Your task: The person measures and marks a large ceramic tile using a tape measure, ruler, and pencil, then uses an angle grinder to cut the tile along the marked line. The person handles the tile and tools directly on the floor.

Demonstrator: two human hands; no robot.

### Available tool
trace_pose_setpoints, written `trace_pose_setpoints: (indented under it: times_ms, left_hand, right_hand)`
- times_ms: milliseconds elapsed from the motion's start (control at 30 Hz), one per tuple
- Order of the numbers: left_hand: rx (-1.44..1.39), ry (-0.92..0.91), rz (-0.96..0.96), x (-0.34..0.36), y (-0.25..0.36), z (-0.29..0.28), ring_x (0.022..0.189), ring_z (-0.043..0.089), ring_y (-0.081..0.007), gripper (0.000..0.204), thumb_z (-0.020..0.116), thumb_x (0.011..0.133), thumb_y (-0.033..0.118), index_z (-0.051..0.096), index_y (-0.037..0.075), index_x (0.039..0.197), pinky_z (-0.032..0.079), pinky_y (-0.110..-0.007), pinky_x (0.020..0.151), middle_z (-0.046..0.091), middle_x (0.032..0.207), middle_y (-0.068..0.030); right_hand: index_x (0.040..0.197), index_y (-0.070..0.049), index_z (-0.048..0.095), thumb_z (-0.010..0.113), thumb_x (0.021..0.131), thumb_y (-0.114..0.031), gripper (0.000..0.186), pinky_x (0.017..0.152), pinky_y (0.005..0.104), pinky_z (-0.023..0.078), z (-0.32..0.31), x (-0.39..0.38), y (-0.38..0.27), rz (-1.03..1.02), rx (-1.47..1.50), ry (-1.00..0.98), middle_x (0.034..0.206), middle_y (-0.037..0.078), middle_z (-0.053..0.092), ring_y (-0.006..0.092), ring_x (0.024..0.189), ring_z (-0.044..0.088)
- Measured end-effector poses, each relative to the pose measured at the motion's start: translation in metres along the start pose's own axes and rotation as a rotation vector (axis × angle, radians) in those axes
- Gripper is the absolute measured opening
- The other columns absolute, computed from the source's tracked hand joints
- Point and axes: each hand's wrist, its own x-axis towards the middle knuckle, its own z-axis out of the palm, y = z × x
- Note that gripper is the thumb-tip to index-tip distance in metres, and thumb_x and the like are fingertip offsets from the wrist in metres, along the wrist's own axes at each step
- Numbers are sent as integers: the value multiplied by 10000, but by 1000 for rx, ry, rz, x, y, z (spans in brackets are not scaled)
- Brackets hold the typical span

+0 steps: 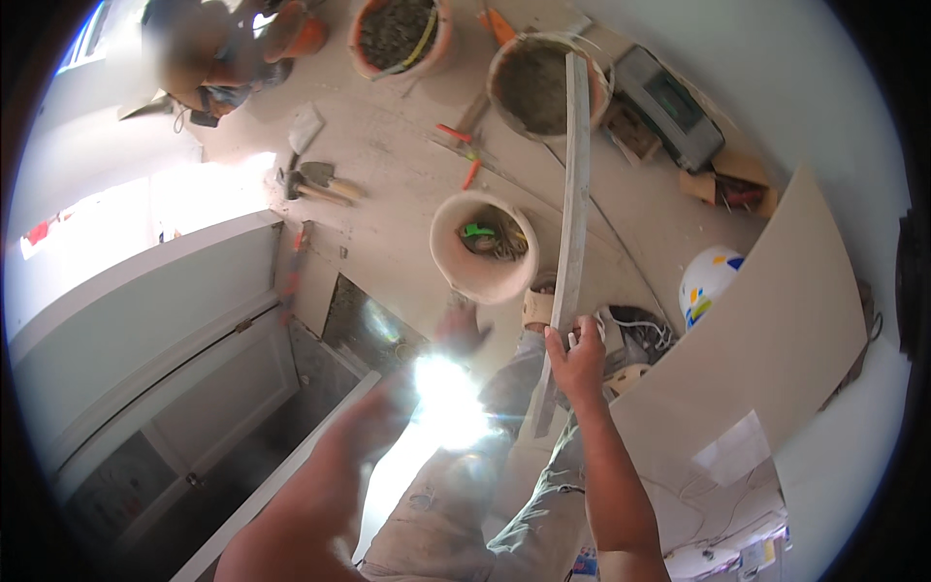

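My right hand [579,361] is closed on a long, narrow straightedge bar [574,194]. Pale and dusty, the bar runs from beside my legs up across a bucket of grey mortar. A small white bit shows between those fingers; its kind I cannot make out. My left hand [460,328] reaches forward with nothing visible in it, fingers apart, partly washed out by glare. Just beyond it stands a whitish bucket [484,247] holding a bright green item and other small tools.
Behind stand a mortar bucket [529,92] and a rubble bucket [396,34]. Trowels [330,181] lie on the floor at left, near a white cabinet frame [145,291]. On the right are a tool case [669,107], a white helmet [708,281] and a large leaning beige panel [766,320].
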Motion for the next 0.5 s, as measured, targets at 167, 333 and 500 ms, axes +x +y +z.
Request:
trace_pose_setpoints:
  times_ms: [167, 333, 500]
  left_hand:
    - [653, 210, 441, -197, -24, 46, 936, 656, -287, 457, 504, 987, 373, 592, 17, 1260, 567, -419, 690, 609, 1224, -163]
    - [-765, -335, -184, -218, 13, 69, 921, 665, -277, 421, 528, 981, 330, 586, 34, 1275, 559, -398, 712, 640, 1175, -151]
    - [-1572, -90, -589, -186, 62, 84, 906, 673, -267, 394, 552, 975, 287, 581, 52, 1290, 551, -377, 734, 670, 1127, -138]
  right_hand:
    - [1009, 15, 513, 738, 857, -286, 405, 762, 484, 477, 68, 53, 11, -52, -104, 68, 929, 222, 605, 420, 857, 600]
    - [1060, 36, 506, 722, 868, -270, 420, 795, 509, 460, 111, 99, 5, -96, -139, 109, 923, 254, 586, 464, 867, 577]
    - [1052, 37, 542, 614, 937, -216, 286, 822, 515, 465, 93, 57, 4, -314, -168, -22, 955, 265, 599, 494, 876, 573]
